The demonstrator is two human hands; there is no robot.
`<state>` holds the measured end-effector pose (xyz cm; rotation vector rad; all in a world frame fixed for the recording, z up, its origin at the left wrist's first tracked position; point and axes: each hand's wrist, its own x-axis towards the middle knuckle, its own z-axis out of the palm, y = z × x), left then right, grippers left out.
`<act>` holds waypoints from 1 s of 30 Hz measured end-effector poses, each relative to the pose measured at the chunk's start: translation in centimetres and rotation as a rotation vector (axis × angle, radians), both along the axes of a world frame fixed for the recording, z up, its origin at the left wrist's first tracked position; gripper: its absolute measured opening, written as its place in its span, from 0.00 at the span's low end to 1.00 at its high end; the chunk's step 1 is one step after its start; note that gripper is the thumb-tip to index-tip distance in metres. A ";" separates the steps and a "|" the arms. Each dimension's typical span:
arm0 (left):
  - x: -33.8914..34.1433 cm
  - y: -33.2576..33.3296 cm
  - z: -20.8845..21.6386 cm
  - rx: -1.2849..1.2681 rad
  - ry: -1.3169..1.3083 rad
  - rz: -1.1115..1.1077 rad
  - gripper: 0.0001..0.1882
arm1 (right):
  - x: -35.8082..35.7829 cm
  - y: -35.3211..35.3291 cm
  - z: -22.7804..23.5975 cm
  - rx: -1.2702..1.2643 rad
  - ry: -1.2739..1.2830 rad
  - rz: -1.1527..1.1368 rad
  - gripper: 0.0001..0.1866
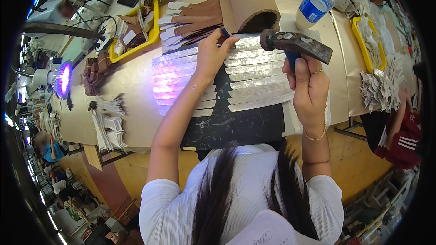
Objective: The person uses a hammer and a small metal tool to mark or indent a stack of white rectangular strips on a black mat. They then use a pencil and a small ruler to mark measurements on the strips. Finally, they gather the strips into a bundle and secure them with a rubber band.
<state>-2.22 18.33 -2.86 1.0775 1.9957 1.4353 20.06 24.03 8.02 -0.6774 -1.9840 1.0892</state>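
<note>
Evidently, the right hand (309, 86) has its grip closed around the blue handle of a hammer (297, 46), and the metal head is held up in front of the chest, probably to leave room for a swing. The left hand (213, 52) is pinching a thin blue-ended tool (225, 31) between the fingers, near the upper ends of two rows of strips; I cannot tell whether its hidden lower end touches anything.

The left row of silvery strips (175, 70) and the right row of silvery strips (259, 70) lie side by side, perhaps so that each one stays separate. Between them shows a black mat (254, 124), which reaches the near edge of the desk (141, 109) and may protect its surface. A lamp (63, 79) shines from the left edge, presumably to light the work. Brown strips with white ends (197, 18) are gathered toward the far edge, beside a rolled brown sheet (252, 4).
</note>
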 end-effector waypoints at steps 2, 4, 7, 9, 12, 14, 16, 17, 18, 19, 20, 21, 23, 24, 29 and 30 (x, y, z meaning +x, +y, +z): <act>0.0 -0.1 0.6 -0.042 0.074 -0.002 0.14 | 0.2 0.1 -0.2 -0.002 -0.017 0.011 0.15; 0.1 -0.1 0.6 -0.032 0.074 -0.007 0.13 | 0.2 0.1 -0.4 -0.012 -0.020 0.010 0.15; 0.2 -0.2 0.6 -0.021 0.085 0.001 0.13 | 0.2 0.0 -0.5 -0.032 -0.014 0.006 0.15; 0.2 -0.4 0.7 -0.043 0.079 0.005 0.13 | 0.2 0.0 -0.3 -0.035 -0.026 0.024 0.15; 0.1 -0.5 0.8 -0.085 0.059 -0.007 0.12 | 0.4 0.0 -0.4 -0.027 -0.042 0.023 0.15; 0.2 -0.4 0.9 -0.081 0.070 -0.014 0.12 | 0.4 0.1 -0.5 -0.028 -0.042 0.023 0.15; 0.2 -0.5 0.9 -0.062 0.134 -0.033 0.13 | 0.3 0.1 -0.5 -0.023 -0.042 0.026 0.15; 0.3 -0.5 0.9 -0.052 0.166 -0.042 0.14 | 0.2 0.1 -0.5 -0.018 -0.042 0.028 0.15; 0.3 -0.5 0.8 -0.023 0.208 -0.059 0.14 | 0.1 0.1 -0.4 -0.013 -0.042 0.030 0.15; 0.4 -0.6 0.7 0.007 0.252 -0.074 0.15 | 0.0 0.1 -0.3 -0.010 -0.028 0.041 0.15; 0.5 -0.6 0.5 0.037 0.296 -0.089 0.15 | -0.1 0.1 0.1 -0.007 -0.014 0.052 0.15; 0.5 -0.7 0.4 0.030 0.332 -0.094 0.15 | -0.3 0.1 0.5 -0.004 0.000 0.064 0.15; 0.4 -0.8 0.1 0.018 0.406 -0.104 0.16 | -0.9 -0.1 1.9 0.060 0.086 0.057 0.10; 0.4 -1.0 0.0 0.019 0.412 -0.103 0.16 | -1.4 -0.1 1.7 0.100 0.099 0.072 0.09; 0.9 -0.3 0.1 0.051 0.513 -0.142 0.16 | -4.4 1.6 -1.0 0.442 -0.304 0.076 0.14; 1.0 -0.2 0.2 0.045 0.505 -0.135 0.16 | -4.4 2.2 -2.1 0.416 -0.445 0.098 0.13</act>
